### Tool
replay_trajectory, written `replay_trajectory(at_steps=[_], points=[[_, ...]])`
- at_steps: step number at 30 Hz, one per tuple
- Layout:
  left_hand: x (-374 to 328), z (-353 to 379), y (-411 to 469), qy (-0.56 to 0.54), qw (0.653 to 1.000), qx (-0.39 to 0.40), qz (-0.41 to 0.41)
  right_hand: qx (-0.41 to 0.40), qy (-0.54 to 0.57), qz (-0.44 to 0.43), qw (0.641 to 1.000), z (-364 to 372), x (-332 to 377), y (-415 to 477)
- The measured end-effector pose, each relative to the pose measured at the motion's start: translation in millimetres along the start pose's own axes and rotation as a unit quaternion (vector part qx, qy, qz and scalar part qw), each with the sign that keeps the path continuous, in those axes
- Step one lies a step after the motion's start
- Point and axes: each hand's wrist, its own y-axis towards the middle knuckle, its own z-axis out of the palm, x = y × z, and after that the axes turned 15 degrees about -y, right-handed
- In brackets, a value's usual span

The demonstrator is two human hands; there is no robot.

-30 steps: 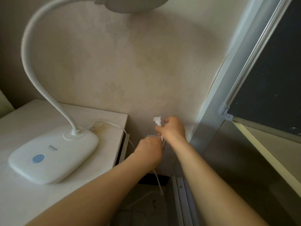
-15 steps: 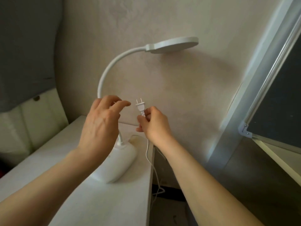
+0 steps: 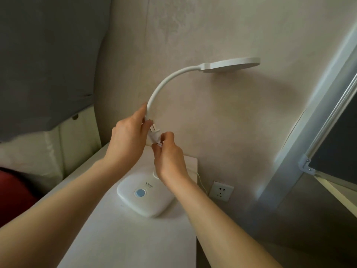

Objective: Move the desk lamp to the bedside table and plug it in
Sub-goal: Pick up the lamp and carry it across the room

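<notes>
- The wall (image 3: 212,113), pale and faintly mottled, filled the background; a grey hanging cloth (image 3: 48,60) covered its upper left part, and a metal window frame (image 3: 301,147) ran diagonally down the right side.
- The bedside table (image 3: 119,238), white-topped, stood against the wall and reached from the lower left to just short of the wall socket.
- The desk lamp (image 3: 146,198) stood on the table's far right part. Its rounded white base lay flat with a blue button facing up, and its curved neck rose behind the hands to a flat round head that hung over the space to the right of the table.
- The left hand (image 3: 127,140) was held up in front of the lamp's neck, fingers curled, with thumb and forefinger closed on the prong end of the plug; whether it also touched the neck could not be told.
- The right hand (image 3: 170,159) was just below and to the right of the left one, its fingertips pinched on the plug's lower end where the cord left it.
- The wall socket (image 3: 221,191), a white square plate, sat low on the wall just right of the table's corner, with nothing in it.
- The cord (image 3: 201,182), thin and white, showed between the table edge and the socket.
- The plug (image 3: 154,132), small and white, was held tilted between the two hands, above the lamp base and well apart from the socket.
</notes>
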Motion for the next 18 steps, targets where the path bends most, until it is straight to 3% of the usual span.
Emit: replay_trajectory(at_steps=[5,9,18], points=[[0,7,10,-0.125,0.987,0.007,-0.099,-0.001,-0.071,-0.062,0.996,2,-11,-2],[3,18,17,-0.140,0.982,0.006,-0.125,-0.001,-0.135,-0.103,0.986,3,-18,2],[-9,69,43,-0.149,0.985,0.039,-0.083,-0.013,-0.158,-0.093,0.983,-24,-57,24]])
